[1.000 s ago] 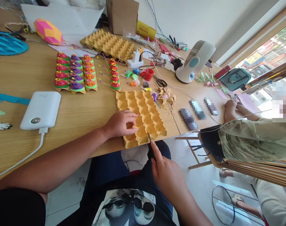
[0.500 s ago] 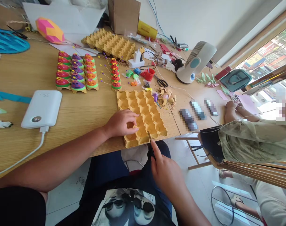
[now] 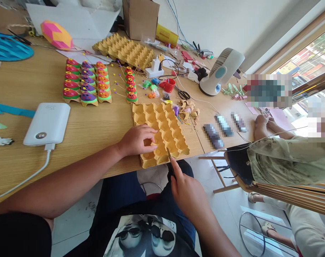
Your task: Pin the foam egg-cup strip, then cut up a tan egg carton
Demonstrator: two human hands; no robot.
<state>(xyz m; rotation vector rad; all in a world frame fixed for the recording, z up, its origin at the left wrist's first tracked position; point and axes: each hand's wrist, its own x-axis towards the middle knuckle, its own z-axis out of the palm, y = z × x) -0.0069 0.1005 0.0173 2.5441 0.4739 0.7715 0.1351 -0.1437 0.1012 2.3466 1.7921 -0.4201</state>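
A yellow-brown pulp egg tray (image 3: pixel 168 134) lies at the table's front edge, its cups facing up. My left hand (image 3: pixel 138 140) holds its left side, with fingers and thumb curved over the cups and the fingertips down in them. In my right hand (image 3: pixel 188 189) is a thin knife (image 3: pixel 169 155), gripped with the index finger stretched along its back. The blade's tip touches the tray near its front edge, right of my left hand. My right fist hides most of the handle.
Painted egg-carton strips (image 3: pixel 88 84) stand behind, left of the tray. A white power bank (image 3: pixel 47 123) lies at left. Black scissors (image 3: pixel 183 94), carton scraps (image 3: pixel 189 109) and a fan (image 3: pixel 223 71) are beyond the tray. Another person (image 3: pixel 277 157) sits at right.
The knife and my right hand have shifted very slightly left. My left hand and the egg tray stay in place.
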